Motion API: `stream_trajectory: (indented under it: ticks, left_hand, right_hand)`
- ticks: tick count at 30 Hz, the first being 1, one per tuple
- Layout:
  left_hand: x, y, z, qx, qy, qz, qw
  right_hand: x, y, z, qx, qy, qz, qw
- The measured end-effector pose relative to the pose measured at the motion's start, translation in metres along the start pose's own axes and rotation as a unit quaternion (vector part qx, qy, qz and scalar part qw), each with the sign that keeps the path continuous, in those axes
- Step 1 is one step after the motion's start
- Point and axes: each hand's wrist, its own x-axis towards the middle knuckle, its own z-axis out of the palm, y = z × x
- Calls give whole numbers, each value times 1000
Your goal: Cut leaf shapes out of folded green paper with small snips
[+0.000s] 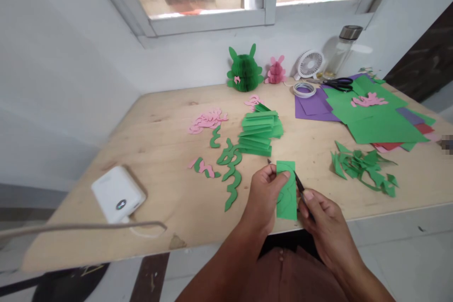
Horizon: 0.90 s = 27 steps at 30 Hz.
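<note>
The left hand (262, 196) pinches a narrow rectangle of green paper (286, 190), its fingers (274, 175) closed on the sheet's left edge. The rectangle stands tilted slightly, between both hands, over the front edge of the pale plywood surface (159, 151), with a curved line showing across it. The right hand (327, 224) grips a slim black pointed tool (300, 185) beside the paper, its fingers (308, 195) curled closely around the shaft; the tool's exact kind is hard to tell.

Just left of the hands lie wavy green paper strips (230, 174), with small pink paper cut-outs (207, 120) farther back. Folded green paper sheets (255, 134) sit in a loose stack at the middle. To the right is a heap of jagged green paper scraps (361, 170). Farther back, overlapping purple paper sheets (307, 108) and large green paper sheets (382, 122) lie beside black-handled scissors (338, 84). A green honeycomb paper figure (244, 71) and a smaller pink honeycomb paper figure (275, 71) stand against the wall. A white power bank (118, 194) rests at the near left corner.
</note>
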Motion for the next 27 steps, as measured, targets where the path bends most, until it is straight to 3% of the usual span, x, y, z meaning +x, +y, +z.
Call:
stream_trajectory:
  ticks: [27]
  left_hand:
    - [2, 0, 0, -8, -10, -2, 1000]
  right_hand:
    - [-2, -1, 1, -9, 4, -10, 1000]
